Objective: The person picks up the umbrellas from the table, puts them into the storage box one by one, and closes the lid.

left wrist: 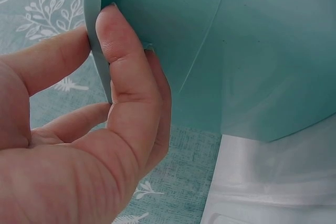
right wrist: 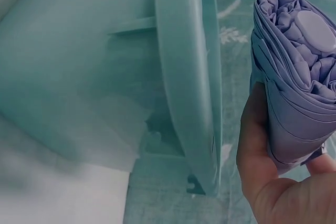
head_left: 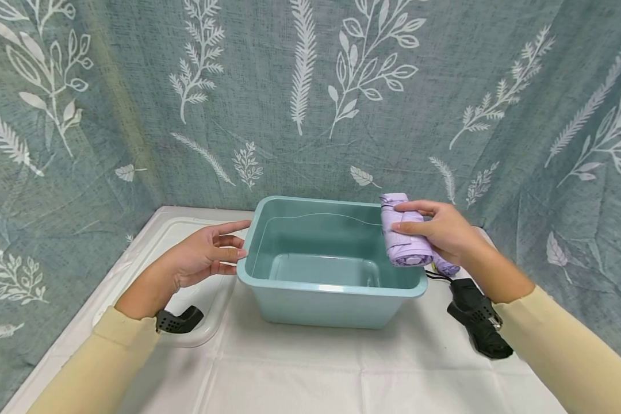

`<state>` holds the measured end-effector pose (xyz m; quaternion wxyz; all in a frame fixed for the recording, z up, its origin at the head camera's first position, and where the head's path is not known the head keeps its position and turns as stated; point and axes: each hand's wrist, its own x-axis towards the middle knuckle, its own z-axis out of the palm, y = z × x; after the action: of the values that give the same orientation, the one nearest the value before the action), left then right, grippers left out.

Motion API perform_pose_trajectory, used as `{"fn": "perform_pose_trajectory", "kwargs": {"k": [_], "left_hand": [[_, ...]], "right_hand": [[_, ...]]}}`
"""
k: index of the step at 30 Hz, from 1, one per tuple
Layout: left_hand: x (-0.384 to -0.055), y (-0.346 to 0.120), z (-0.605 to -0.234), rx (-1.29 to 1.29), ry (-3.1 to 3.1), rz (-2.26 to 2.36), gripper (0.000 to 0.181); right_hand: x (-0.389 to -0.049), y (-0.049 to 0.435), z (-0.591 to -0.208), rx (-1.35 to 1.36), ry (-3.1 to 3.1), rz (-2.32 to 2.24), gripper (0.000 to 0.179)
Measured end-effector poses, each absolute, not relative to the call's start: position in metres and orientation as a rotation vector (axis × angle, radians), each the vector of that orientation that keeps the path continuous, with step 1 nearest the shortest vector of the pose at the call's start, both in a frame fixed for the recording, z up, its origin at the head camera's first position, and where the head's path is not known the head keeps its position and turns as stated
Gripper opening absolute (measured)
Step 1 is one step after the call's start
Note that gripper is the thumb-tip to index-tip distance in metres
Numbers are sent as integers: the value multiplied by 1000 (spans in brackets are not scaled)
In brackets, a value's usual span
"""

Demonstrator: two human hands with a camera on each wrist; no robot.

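Observation:
A lilac folding umbrella (head_left: 405, 233), rolled up compactly, is gripped by my right hand (head_left: 442, 230) above the right rim of a teal plastic tub (head_left: 336, 290). In the right wrist view, the umbrella's (right wrist: 294, 103) gathered fabric and pale round end point upward, with the tub's rim (right wrist: 184, 77) to its left. My left hand (head_left: 204, 256) holds the tub's left rim. Seen from the left wrist, the thumb and fingers (left wrist: 134, 82) sit on both sides of that rim. The tub's visible floor is bare.
A white lid-like tray (head_left: 186, 333) lies left of the tub. Partly hidden behind my right hand, another lilac roll (head_left: 447, 267) rests on the white-covered table (head_left: 290, 379). A patterned green curtain (head_left: 269, 103) encloses the back and sides. Each wrist wears a black camera strap.

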<state>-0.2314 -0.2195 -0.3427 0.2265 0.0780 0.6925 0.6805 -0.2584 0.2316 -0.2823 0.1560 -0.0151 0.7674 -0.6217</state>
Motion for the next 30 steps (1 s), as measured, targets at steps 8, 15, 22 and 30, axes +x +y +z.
{"fn": "perform_pose_trajectory", "kwargs": {"k": [8, 15, 22, 30], "left_hand": [[-231, -221, -342, 219, 1910, 1870, 83], [-230, -220, -343, 222, 1911, 1877, 83], [-231, -219, -343, 231, 1912, 1878, 82], [-231, -219, -342, 236, 1907, 1884, 83]], "right_hand": [[-267, 216, -278, -74, 2167, -1726, 61], [-275, 201, -276, -120, 2099, -1721, 62], [-282, 187, -277, -139, 2037, -1714, 62], [-288, 168, -274, -136, 2011, -1635, 60]]}}
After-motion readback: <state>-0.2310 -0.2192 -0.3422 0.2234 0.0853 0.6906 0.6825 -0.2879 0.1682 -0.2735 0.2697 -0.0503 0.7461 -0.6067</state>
